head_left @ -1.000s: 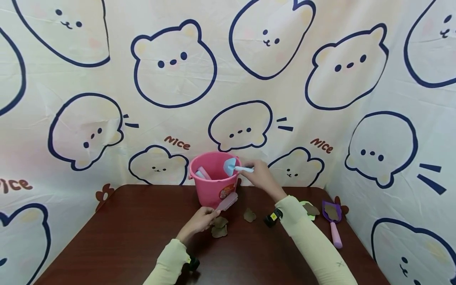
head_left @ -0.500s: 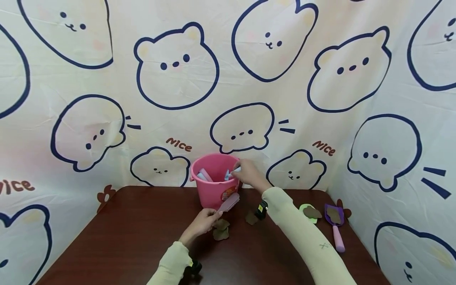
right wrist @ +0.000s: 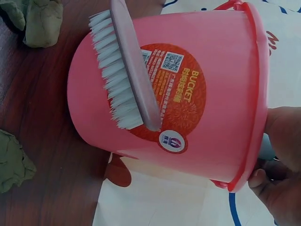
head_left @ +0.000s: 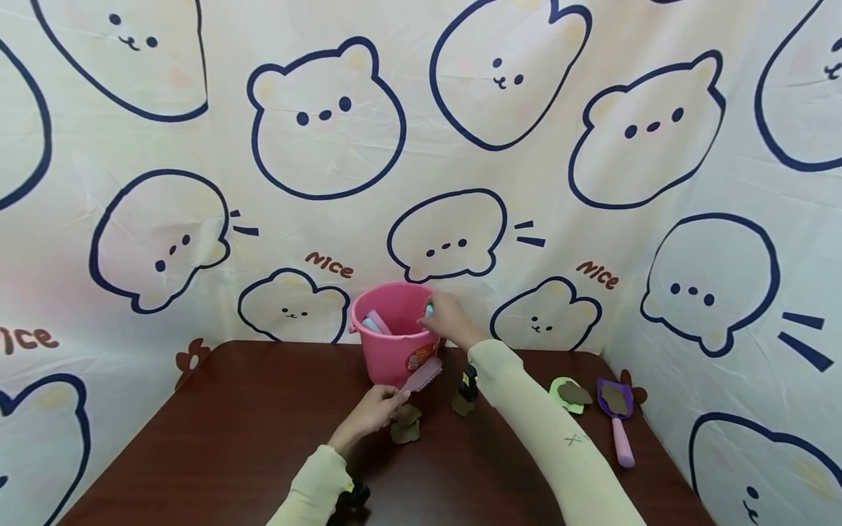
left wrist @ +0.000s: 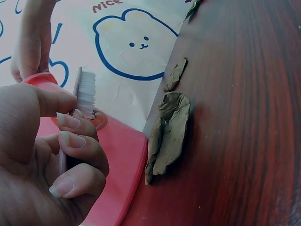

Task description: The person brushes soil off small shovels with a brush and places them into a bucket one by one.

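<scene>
At the back of the table stands a pink bucket (head_left: 393,358) with a red label. My left hand (head_left: 370,411) grips the handle of a pink brush (head_left: 421,375) in front of it; white bristles (right wrist: 117,80) show in the right wrist view. At the bucket's right rim, my right hand (head_left: 455,320) pinches the light blue handle (head_left: 430,310) of a toy trowel, whose blade is hidden inside the bucket. A pale pink and blue item (head_left: 376,322) leans inside at the left. Just right of my left hand lie brown clay-like pieces (head_left: 406,425).
Another clay-like piece (head_left: 463,405) lies under my right wrist. At the right, a green toy tool (head_left: 558,387) and a purple shovel (head_left: 601,395) with a pink handle each carry a brown piece. A printed cloth (head_left: 316,241) hangs behind the table (head_left: 197,438).
My right hand has moved left to the bucket's rim and lowered the trowel, so its blade has gone out of sight inside. My left hand with the brush has stayed nearly still.
</scene>
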Available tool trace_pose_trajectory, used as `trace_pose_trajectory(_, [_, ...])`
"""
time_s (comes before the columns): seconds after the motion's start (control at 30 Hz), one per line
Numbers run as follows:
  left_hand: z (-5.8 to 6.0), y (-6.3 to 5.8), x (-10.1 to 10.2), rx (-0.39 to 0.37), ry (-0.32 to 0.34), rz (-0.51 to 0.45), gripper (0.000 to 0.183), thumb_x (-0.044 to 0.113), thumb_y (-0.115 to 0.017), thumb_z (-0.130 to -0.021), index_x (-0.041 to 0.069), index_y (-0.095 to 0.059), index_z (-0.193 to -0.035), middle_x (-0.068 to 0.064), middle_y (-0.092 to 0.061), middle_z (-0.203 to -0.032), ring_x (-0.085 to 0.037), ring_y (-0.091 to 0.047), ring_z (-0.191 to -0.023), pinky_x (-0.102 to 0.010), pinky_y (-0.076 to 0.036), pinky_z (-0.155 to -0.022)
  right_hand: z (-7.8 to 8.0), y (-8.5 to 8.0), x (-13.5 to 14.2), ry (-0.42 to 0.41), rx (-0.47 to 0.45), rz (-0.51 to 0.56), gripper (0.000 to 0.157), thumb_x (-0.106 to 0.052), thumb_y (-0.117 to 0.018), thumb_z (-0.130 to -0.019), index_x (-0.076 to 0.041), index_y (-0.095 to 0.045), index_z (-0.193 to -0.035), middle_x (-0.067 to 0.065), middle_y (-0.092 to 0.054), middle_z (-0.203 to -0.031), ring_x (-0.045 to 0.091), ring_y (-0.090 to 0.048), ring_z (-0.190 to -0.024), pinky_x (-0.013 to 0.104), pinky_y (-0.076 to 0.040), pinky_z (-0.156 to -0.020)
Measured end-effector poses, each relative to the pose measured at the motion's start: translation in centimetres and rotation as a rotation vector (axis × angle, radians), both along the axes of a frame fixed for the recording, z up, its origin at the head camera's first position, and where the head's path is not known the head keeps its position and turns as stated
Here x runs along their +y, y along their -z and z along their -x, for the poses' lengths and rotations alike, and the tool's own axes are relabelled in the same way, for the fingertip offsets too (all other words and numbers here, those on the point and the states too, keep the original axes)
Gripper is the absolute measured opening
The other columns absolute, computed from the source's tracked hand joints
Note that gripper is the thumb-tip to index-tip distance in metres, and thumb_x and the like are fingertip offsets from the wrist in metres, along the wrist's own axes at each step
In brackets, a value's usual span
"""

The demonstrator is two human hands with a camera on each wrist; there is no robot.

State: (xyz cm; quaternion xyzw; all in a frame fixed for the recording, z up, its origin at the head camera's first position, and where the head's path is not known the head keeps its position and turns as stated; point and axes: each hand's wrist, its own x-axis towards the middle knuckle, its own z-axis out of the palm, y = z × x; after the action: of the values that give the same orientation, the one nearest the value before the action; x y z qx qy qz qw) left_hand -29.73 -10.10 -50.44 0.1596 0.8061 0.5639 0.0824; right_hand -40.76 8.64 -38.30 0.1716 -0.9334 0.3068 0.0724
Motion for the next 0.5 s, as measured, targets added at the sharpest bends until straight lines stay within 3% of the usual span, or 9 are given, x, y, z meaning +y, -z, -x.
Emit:
trace_pose_trajectory(0.27, [-0.03,-0.26,-0.08,0.012,-0.003,0.011,0.043,0.029,-0.053,-0.107,-0.01,-0.058,-0.09,0.002,-0.044,-0.063,-0.01,-0.037,-0.051,-0.026,-0.033,-0.05,-0.44,-0.46,0.13,-0.021,-0.017,0.039,0.025,-0.012,-0.079,-0.088,-0.002,-0.066,-0.107,0.008,-0.066,-0.09,0.022,-0.064,-0.076,0.029,-0.058,-0.067])
trace_pose_trajectory(0.5, [-0.18,-0.49,-0.3,0.006,-0.004,0.009,0.044,0.03,-0.053,-0.107,-0.012,-0.058,-0.093,0.003,-0.044,-0.062,-0.011,-0.037,-0.051,-0.026,-0.033,-0.05,-0.97,-0.58,0.34,-0.056,-0.001,0.069,0.019,-0.013,-0.079,-0.086,-0.007,-0.065,-0.097,0.007,-0.065,-0.087,0.022,-0.063,-0.072,0.027,-0.056,-0.062])
